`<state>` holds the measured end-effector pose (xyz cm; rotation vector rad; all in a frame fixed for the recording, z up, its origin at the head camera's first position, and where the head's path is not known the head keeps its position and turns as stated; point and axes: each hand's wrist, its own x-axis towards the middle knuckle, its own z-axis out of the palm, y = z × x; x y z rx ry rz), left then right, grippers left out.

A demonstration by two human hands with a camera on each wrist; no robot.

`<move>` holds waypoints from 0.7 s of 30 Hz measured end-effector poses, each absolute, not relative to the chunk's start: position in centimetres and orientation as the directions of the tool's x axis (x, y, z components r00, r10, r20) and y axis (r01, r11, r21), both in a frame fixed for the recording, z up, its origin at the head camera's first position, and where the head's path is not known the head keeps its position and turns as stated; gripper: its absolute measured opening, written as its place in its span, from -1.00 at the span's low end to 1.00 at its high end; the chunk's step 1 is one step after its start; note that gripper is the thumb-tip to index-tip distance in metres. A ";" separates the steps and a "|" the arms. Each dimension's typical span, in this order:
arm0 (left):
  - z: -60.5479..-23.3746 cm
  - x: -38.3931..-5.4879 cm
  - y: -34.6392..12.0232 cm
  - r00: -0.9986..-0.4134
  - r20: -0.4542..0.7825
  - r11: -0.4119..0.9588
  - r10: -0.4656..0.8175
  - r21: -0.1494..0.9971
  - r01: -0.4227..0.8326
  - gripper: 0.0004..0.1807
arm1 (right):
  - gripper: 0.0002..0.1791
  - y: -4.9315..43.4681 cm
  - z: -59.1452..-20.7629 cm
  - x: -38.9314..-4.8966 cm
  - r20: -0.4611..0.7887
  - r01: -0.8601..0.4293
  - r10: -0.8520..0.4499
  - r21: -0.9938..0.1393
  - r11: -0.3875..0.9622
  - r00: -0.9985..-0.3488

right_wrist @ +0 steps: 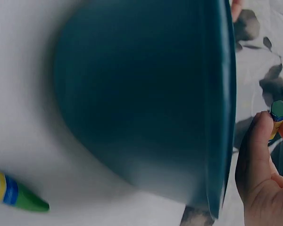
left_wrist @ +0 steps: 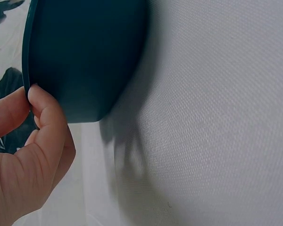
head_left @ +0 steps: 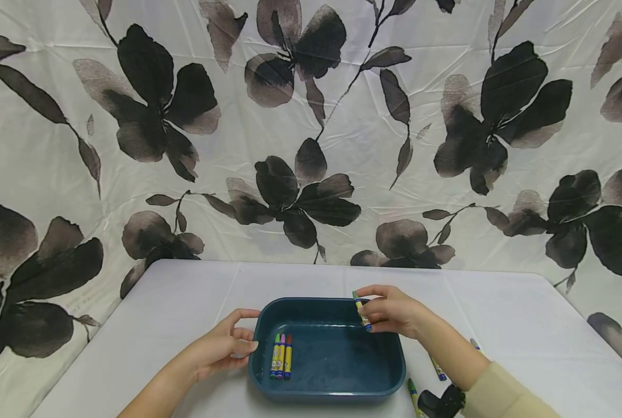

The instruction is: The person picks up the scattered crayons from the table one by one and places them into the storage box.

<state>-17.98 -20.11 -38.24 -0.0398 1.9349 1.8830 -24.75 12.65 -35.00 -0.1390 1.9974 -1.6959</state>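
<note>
A deep teal plastic tray (head_left: 337, 388) rests on the white table. My left hand (head_left: 221, 347) pinches its left rim between thumb and finger, as the left wrist view shows at the rim (left_wrist: 30, 52). Three crayons (head_left: 281, 357) in yellow wrappers, with green, purple and red tips, lie side by side in the tray's left part. Over the tray's far right corner, my right hand (head_left: 394, 312) holds a green crayon (head_left: 362, 312) between thumb and fingers, slanted. In the right wrist view the green end of this crayon (right_wrist: 278, 110) sticks out past the thumb.
Right of the tray lie a green-tipped crayon (head_left: 413, 395) and two more crayons partly hidden by the right forearm, one of them with a blue end (head_left: 440, 371). A black wrist mount (head_left: 441, 400) sits at the right sleeve. Behind the table hangs a floral cloth (head_left: 311, 116).
</note>
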 end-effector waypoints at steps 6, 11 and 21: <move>-38.4 -18.0 -20.2 -0.904 -0.318 0.068 0.285 0.948 -0.311 -0.27 | -0.44 11.3 -35.7 -24.2 -0.320 0.252 -0.400 -0.944 0.213 -0.859; -38.5 -18.0 -20.2 -0.905 -0.315 0.071 0.287 0.949 -0.308 -0.27 | -0.45 10.3 -36.4 -23.8 -0.335 0.262 -0.395 -0.937 0.229 -0.855; -38.4 -17.9 -20.0 -0.906 -0.314 0.075 0.282 0.949 -0.306 -0.27 | -0.48 8.5 -37.8 -23.0 -0.359 0.288 -0.396 -0.930 0.229 -0.845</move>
